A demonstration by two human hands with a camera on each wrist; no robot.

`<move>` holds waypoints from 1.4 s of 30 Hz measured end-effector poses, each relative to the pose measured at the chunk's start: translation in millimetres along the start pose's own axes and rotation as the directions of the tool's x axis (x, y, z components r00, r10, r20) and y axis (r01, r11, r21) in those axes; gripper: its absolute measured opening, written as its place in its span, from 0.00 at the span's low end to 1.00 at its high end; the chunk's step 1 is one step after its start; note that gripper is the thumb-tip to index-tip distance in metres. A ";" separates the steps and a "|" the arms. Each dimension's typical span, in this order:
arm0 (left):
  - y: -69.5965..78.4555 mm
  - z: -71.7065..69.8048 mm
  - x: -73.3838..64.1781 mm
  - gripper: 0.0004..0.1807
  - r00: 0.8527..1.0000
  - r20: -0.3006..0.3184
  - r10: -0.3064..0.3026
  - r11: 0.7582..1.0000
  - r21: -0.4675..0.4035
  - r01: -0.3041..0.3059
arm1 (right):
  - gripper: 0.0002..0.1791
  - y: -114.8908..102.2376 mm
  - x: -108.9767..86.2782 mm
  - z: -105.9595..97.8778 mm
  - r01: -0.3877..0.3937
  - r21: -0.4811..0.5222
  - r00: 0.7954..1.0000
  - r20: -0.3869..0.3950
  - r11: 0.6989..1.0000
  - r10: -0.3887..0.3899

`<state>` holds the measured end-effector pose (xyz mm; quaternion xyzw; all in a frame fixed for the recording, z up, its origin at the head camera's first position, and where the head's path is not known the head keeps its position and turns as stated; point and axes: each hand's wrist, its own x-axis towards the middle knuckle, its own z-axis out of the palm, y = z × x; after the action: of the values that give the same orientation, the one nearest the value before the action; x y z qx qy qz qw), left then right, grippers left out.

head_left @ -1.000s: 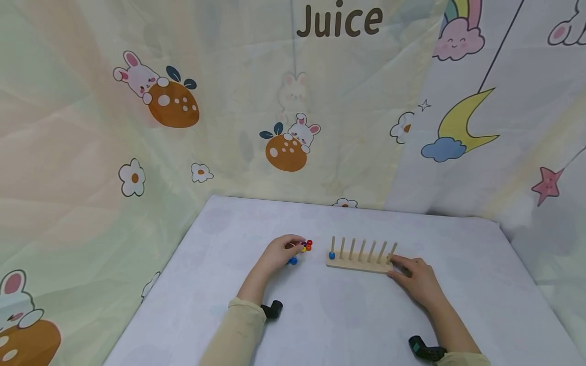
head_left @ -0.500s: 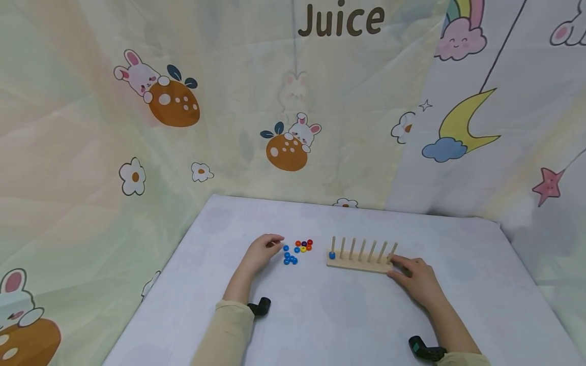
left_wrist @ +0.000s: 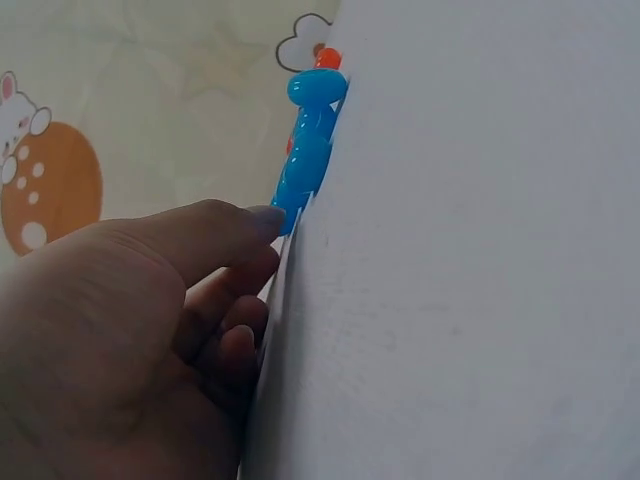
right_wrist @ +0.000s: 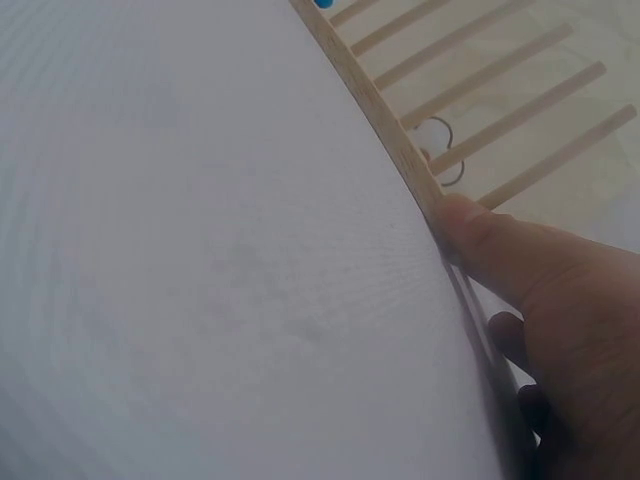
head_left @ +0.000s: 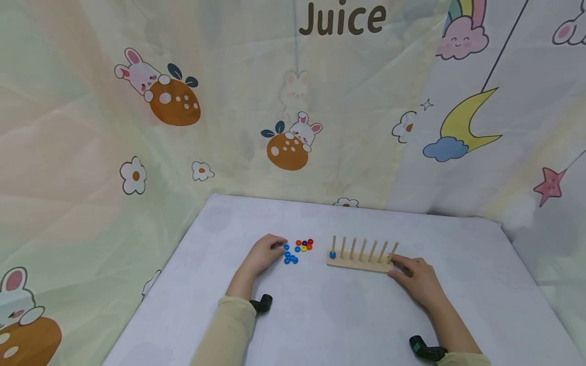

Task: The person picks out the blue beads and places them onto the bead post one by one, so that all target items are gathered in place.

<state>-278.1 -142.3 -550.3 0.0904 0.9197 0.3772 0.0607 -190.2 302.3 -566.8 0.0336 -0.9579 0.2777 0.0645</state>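
My left hand (head_left: 265, 254) is at the left edge of a group of small beads, its thumb and forefinger apart beside the nearest blue bead (head_left: 286, 247). In the left wrist view the thumb tip overlaps a blue bead (left_wrist: 288, 215); whether it touches is unclear. More blue beads (head_left: 287, 261) lie just nearer, with red, orange, yellow and dark purple ones close by. My right hand (head_left: 418, 279) grips the right end of a wooden peg board (head_left: 357, 263) between thumb and fingers. A blue bead (head_left: 332, 254) sits at the bottom of its leftmost peg. Several other pegs are bare.
A white cloth covers the table (head_left: 348, 310). Printed fabric (head_left: 229, 101) hangs behind it and at the sides. Each wrist carries a black camera; the left one (head_left: 262, 303) sits close above the cloth.
My left hand first drew back left from the beads, leaving an orange and a blue one in view there, then shifted slightly right toward the nearest blue bead. My right hand stays on the peg board.
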 end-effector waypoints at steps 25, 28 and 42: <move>4.9 3.0 8.6 0.11 1.000 0.001 -0.015 0.996 0.087 0.015 | 0.32 -2.5 -1.4 -2.2 -0.007 -0.006 1.000 0.000 1.000 0.007; 6.4 2.0 7.7 0.11 1.000 -0.004 -0.011 0.997 0.075 0.011 | 0.32 -2.8 -1.5 -2.1 -0.004 -0.002 1.000 -0.001 1.000 0.004; 24.4 -9.3 1.5 0.11 1.000 0.006 -0.029 0.999 -0.034 0.029 | 0.31 1.9 -0.6 0.7 0.037 0.008 0.999 -0.027 0.999 -0.037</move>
<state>-278.4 -131.3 -526.6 0.0771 0.9143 0.3914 0.0703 -189.9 303.6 -568.5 0.0478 -0.9550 0.2808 0.0824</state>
